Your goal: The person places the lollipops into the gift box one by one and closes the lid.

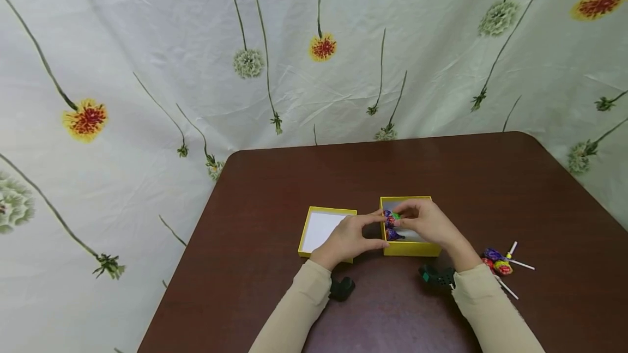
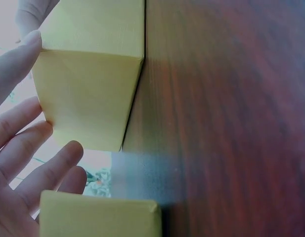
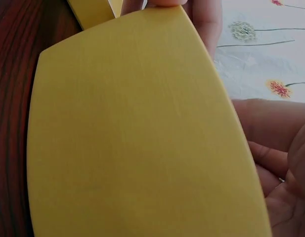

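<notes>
A yellow open box (image 1: pixel 412 249) stands on the table, with several lollipops in dark purple wrappers (image 1: pixel 393 235) along its left inner side. My left hand (image 1: pixel 349 237) touches the box's left side, its thumb by the near corner and its fingertips along the rim, as the left wrist view also shows. Over the box, my right hand (image 1: pixel 426 223) reaches down and pinches a lollipop with a green wrapper (image 1: pixel 396 215) between thumb and forefinger. In the right wrist view, the yellow wall (image 3: pixel 137 128) hides those fingertips.
A yellow lid with a white inside (image 1: pixel 324 227) lies left of the box, partly under my left hand. Several lollipops with white sticks (image 1: pixel 502 267) lie right of my right wrist. The brown table (image 1: pixel 275 189) meets a flowered cloth (image 1: pixel 294 97) at the back.
</notes>
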Tool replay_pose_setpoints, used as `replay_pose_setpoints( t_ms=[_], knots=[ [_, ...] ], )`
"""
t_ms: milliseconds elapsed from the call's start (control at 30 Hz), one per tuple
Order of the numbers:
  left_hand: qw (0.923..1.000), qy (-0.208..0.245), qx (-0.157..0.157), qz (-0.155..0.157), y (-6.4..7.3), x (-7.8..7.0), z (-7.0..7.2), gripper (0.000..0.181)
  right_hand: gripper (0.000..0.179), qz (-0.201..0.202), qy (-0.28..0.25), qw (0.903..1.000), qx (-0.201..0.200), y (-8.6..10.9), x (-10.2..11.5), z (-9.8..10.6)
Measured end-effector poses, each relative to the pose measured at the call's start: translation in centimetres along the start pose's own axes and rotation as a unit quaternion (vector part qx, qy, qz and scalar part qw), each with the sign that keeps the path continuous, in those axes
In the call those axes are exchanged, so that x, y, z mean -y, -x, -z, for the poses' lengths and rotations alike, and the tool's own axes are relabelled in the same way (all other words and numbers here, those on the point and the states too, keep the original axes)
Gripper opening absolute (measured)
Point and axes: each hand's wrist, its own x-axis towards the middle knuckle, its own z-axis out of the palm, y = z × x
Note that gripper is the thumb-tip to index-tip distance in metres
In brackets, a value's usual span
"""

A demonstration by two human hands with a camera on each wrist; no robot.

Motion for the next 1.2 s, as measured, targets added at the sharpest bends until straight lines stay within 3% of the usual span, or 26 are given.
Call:
replay_pose_setpoints(
  t_ms=[467,800,1200],
  knots=[
    [1.0,0.001,-0.004,-0.008,0.2,0.0,-0.2,0.059,0.022,-0.044,-0.032,0.9983,0.021,-0.8,0.0,-1.1],
    [0.9999,-0.011,-0.004,-0.011,0.0,-0.2,0.0,0.059,0.023,-0.047,-0.023,0.9983,0.026,-1.1,-0.3,-1.2],
    [0.9999,-0.004,-0.004,-0.009,0.1,0.0,-0.1,0.059,0.032,-0.051,-0.068,0.9951,0.05,-1.1,-0.3,-1.0]
  ],
)
